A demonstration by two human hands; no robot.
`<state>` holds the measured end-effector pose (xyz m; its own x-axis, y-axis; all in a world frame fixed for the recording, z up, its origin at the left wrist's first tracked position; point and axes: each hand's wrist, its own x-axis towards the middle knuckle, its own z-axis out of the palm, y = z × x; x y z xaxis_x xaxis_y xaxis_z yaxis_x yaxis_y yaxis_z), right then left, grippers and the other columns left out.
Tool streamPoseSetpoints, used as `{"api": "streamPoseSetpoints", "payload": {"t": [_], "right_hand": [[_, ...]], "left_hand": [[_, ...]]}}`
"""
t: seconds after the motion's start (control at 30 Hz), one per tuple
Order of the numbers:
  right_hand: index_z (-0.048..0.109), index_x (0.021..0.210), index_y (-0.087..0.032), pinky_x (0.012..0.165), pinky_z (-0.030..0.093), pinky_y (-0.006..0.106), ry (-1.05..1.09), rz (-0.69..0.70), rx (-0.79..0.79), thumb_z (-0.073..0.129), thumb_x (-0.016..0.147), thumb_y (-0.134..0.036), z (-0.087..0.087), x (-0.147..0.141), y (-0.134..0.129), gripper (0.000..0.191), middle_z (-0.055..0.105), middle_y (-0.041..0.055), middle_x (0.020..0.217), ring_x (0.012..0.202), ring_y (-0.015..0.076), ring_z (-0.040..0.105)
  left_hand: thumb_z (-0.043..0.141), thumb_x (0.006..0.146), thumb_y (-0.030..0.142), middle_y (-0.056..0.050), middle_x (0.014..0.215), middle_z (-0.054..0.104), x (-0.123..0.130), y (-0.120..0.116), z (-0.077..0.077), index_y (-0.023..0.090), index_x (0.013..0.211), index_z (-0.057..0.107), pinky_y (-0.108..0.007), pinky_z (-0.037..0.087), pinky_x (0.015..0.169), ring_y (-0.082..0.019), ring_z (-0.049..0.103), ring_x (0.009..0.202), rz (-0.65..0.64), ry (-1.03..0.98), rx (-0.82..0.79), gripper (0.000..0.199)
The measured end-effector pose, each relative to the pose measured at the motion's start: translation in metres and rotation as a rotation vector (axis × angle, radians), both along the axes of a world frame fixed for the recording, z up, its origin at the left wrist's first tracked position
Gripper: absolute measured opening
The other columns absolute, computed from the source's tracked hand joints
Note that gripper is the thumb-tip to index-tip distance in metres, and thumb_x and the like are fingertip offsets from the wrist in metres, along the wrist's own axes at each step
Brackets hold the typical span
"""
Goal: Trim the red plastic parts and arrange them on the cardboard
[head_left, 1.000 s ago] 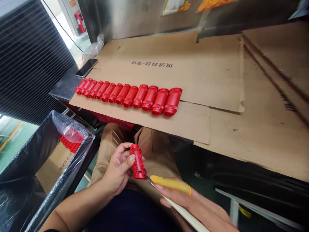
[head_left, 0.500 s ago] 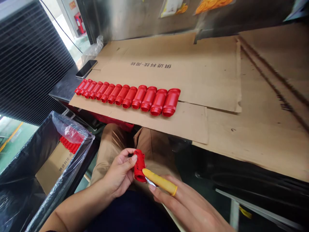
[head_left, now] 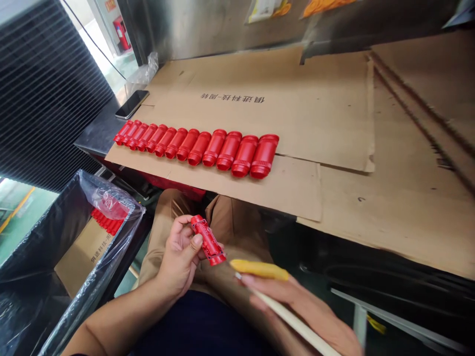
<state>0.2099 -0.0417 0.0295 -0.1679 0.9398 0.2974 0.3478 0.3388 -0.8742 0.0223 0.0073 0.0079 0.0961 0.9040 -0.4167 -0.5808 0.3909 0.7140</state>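
Over my lap, my left hand [head_left: 181,259] grips a small red plastic tube [head_left: 208,240], thumb on top and fingers curled round behind. Cut-outs and dark outlines show along the tube's upturned side, and it tilts down to the right. My right hand [head_left: 302,299] pinches a slim knife-like tool with a pale handle [head_left: 297,322]; its small metal tip lies just right of the tube's lower end, apart from it. A yellow finger cot [head_left: 260,269] covers the right index finger. This hand is partly blurred.
Red tubes [head_left: 198,148] lie in a row on the cardboard-covered table [head_left: 315,118]. A phone [head_left: 132,104] rests at the table's far left. Lower left stands a plastic-lined bin [head_left: 79,291] with cardboard and red parts inside. A metal frame bar [head_left: 389,316] is at lower right.
My left hand has lifted the tube slightly up and left and turned it, bringing its cut-out side into view. My right hand has drawn the tool away from the tube's end, to the right.
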Motion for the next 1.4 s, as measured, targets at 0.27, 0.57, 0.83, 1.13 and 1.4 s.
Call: {"api": "streamPoseSetpoints", "payload": {"t": [0.27, 0.57, 0.83, 1.13, 1.4], "right_hand": [[0.069, 0.133, -0.024, 0.093, 0.067, 0.030, -0.205, -0.126, 0.275, 0.070, 0.090, -0.005, -0.018, -0.003, -0.009, 0.047, 0.082, 0.0017, 0.111, 0.096, 0.0225, 0.081], [0.065, 0.139, -0.030, 0.092, 0.067, 0.032, -0.167, -0.145, 0.230, 0.070, 0.090, -0.004, -0.018, -0.009, -0.012, 0.055, 0.080, -0.0005, 0.117, 0.100, 0.0229, 0.080], [0.070, 0.128, -0.021, 0.095, 0.067, 0.030, -0.203, -0.128, 0.287, 0.067, 0.091, -0.005, -0.015, -0.007, -0.010, 0.040, 0.082, 0.0025, 0.106, 0.090, 0.0223, 0.082], [0.067, 0.125, -0.016, 0.096, 0.064, 0.024, -0.195, -0.100, 0.242, 0.061, 0.098, -0.009, -0.017, -0.008, -0.013, 0.029, 0.079, 0.0080, 0.110, 0.099, 0.0190, 0.079], [0.064, 0.121, -0.021, 0.087, 0.065, 0.021, -0.269, -0.086, 0.155, 0.057, 0.103, -0.019, -0.014, -0.004, -0.012, 0.020, 0.080, 0.0055, 0.106, 0.086, 0.0166, 0.081]], "left_hand": [[0.088, 0.080, 0.038, 0.002, 0.094, 0.066, 0.000, -0.010, -0.001, 0.025, 0.105, 0.055, -0.041, 0.065, 0.084, -0.021, 0.077, 0.086, 0.049, 0.105, 0.122, 0.043], [0.087, 0.082, 0.038, 0.003, 0.093, 0.066, 0.002, -0.011, -0.001, 0.025, 0.104, 0.056, -0.040, 0.064, 0.085, -0.017, 0.075, 0.079, 0.053, 0.147, 0.174, 0.040], [0.088, 0.081, 0.038, 0.003, 0.093, 0.064, 0.002, -0.011, 0.000, 0.025, 0.104, 0.057, -0.040, 0.064, 0.086, -0.017, 0.074, 0.081, 0.072, 0.127, 0.176, 0.041], [0.088, 0.081, 0.036, 0.002, 0.092, 0.069, 0.000, -0.013, -0.002, 0.025, 0.104, 0.057, -0.039, 0.064, 0.085, -0.019, 0.077, 0.082, 0.084, 0.120, 0.184, 0.040], [0.087, 0.082, 0.035, 0.002, 0.088, 0.071, 0.000, -0.013, 0.001, 0.025, 0.102, 0.060, -0.038, 0.063, 0.080, -0.019, 0.076, 0.077, 0.131, 0.190, 0.265, 0.035]]}}
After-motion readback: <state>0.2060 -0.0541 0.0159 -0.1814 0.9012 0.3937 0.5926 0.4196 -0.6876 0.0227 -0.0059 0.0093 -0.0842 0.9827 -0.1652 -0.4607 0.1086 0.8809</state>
